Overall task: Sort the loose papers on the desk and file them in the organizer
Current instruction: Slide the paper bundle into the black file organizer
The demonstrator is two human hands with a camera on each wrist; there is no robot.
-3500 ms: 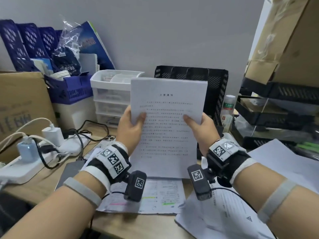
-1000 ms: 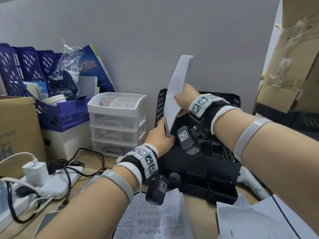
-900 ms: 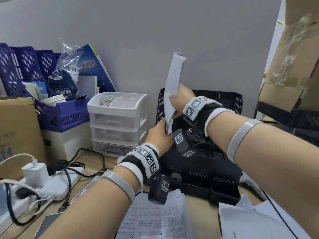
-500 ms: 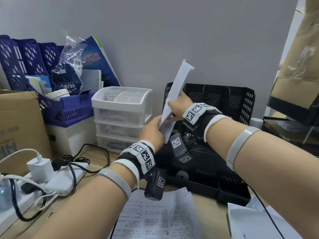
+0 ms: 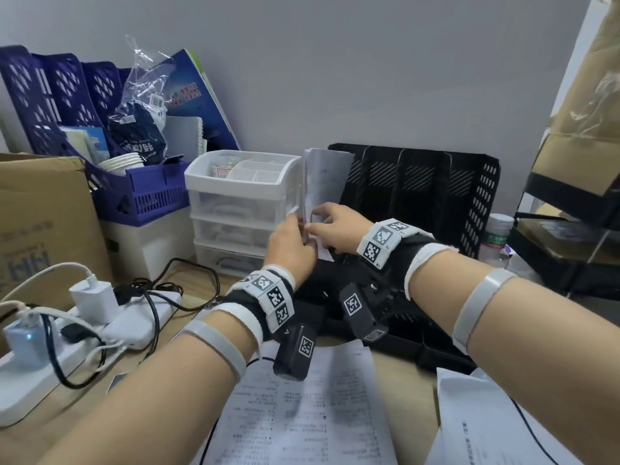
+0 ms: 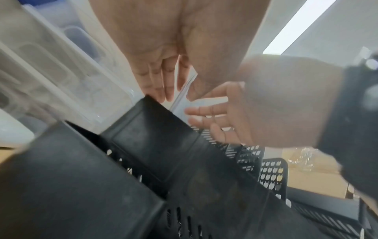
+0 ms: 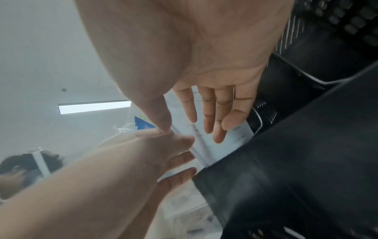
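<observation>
Head view: the desk point(image 5: 399, 391) is the big thing, then the black organizer point(image 5: 419, 196) at the back by the wall, right next to a white drawer unit point(image 5: 241, 203). A sheet point(image 5: 323, 182) stands upright in the organizer's leftmost slot, lower edge already down inside (probably why both hands sit so low on it). The left hand point(image 5: 290, 243) has flat fingers on one face and its thumb on the other, a light pinch to steady it. The right hand point(image 5: 339, 229) lies flat on the sheet with straight fingers, guiding, not gripping. More papers point(image 5: 308, 411) wait on the desk.
</observation>
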